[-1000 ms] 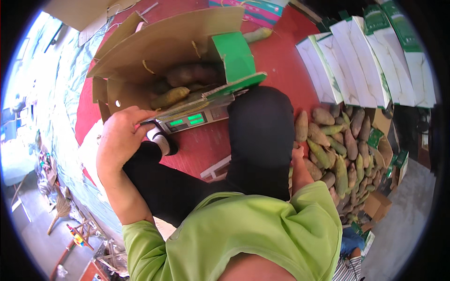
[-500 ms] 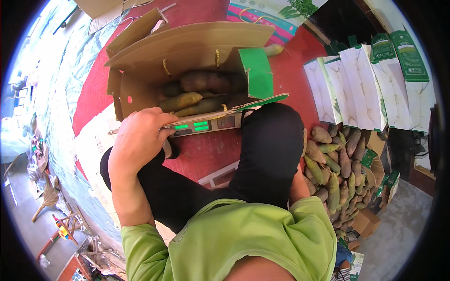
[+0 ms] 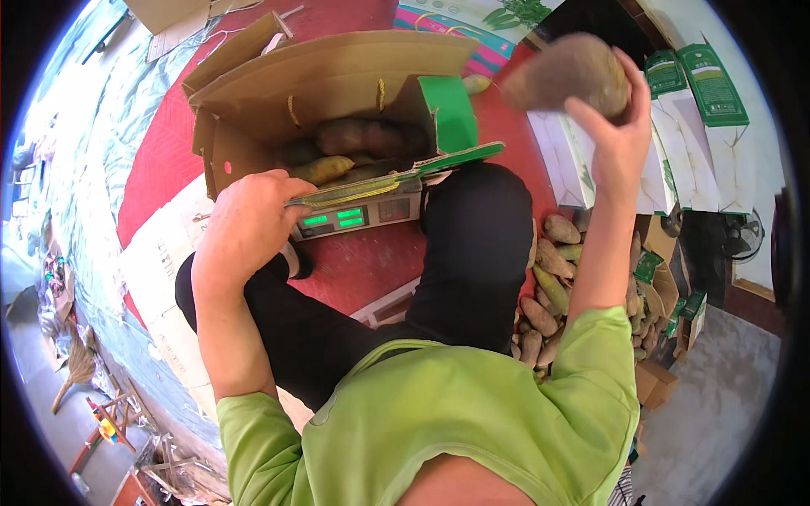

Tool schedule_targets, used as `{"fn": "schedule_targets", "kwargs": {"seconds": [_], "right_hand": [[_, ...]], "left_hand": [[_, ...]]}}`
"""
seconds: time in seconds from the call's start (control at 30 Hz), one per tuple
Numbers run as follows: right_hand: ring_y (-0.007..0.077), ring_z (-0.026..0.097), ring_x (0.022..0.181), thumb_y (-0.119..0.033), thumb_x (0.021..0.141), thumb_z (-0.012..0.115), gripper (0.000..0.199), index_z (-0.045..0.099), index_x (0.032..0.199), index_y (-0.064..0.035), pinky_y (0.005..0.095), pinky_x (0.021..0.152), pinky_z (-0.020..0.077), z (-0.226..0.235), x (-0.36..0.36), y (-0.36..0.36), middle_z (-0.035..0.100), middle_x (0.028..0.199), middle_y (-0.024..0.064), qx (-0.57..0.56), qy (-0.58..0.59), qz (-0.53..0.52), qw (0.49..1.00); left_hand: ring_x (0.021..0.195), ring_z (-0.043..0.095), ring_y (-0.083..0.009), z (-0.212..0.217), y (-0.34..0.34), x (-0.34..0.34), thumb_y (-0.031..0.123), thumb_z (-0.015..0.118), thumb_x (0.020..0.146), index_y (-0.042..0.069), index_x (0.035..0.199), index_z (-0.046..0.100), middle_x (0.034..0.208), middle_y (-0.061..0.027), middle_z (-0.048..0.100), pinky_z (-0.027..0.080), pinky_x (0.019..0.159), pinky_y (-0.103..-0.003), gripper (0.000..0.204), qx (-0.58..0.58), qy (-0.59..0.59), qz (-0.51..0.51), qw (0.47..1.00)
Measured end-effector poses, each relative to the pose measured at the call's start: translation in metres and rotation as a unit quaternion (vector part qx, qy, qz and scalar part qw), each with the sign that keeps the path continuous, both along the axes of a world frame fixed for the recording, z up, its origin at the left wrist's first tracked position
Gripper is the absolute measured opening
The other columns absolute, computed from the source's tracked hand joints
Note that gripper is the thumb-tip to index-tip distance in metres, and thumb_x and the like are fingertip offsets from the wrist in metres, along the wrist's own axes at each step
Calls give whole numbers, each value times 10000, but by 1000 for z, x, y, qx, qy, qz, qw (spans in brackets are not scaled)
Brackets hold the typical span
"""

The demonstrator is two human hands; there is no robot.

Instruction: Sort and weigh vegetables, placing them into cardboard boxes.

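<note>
My right hand is raised at the upper right, its fingers wrapped round a large brown, soil-dusted radish, slightly blurred. An open cardboard carton with yellow cord handles stands in front of me. Inside lie several radishes, among them a greenish-yellow one and a dark, brownish one. My left hand grips the carton's near edge at its left end, thumb toward me. Under that edge a digital scale shows lit green displays; the carton hides most of it.
A heap of green and brown radishes lies beyond my right knee. White folded cartons with green tops line the right side. One pale radish rests on the red floor covering behind the carton. A broom is at far left.
My right hand has come up from beside the heap, where it was hidden, now carrying a radish toward the upper right. My left hand stays at the carton edge, which has tilted slightly.
</note>
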State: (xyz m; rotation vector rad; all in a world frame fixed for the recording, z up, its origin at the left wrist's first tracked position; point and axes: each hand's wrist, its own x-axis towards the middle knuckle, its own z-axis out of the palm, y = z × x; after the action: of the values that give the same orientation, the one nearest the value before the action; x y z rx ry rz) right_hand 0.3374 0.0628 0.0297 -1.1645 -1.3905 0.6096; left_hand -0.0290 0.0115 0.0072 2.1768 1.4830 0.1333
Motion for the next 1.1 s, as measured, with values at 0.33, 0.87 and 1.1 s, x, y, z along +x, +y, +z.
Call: {"fn": "schedule_targets", "kwargs": {"seconds": [0.33, 0.87, 1.1], "right_hand": [[308, 621, 1036, -129, 615, 829, 690, 541, 1239, -65, 378, 876, 513, -18, -103, 40, 605, 1161, 172, -7, -218, 245, 944], [174, 611, 1014, -227, 856, 685, 401, 621, 1201, -34, 305, 896, 476, -124, 70, -23, 669, 1117, 59, -295, -21, -13, 955], [237, 613, 1052, -268, 770, 758, 550, 597, 1221, 4, 333, 887, 485, -326, 188, -138, 649, 1146, 153, -446, -77, -273, 849]], "left_hand": [[854, 609, -365, 5, 1, 2, 79, 632, 793, 53, 993, 705, 885, -158, 629, 477, 763, -437, 214, -25, -14, 18, 999], [739, 576, -327, 3, 2, 2, 10, 641, 781, 2, 1014, 686, 782, -170, 601, 448, 704, -373, 237, -36, -40, 25, 998], [782, 626, -274, 2, 4, 1, 13, 651, 778, -23, 1032, 680, 876, -161, 679, 475, 749, -332, 259, -32, -22, 27, 999]]}}
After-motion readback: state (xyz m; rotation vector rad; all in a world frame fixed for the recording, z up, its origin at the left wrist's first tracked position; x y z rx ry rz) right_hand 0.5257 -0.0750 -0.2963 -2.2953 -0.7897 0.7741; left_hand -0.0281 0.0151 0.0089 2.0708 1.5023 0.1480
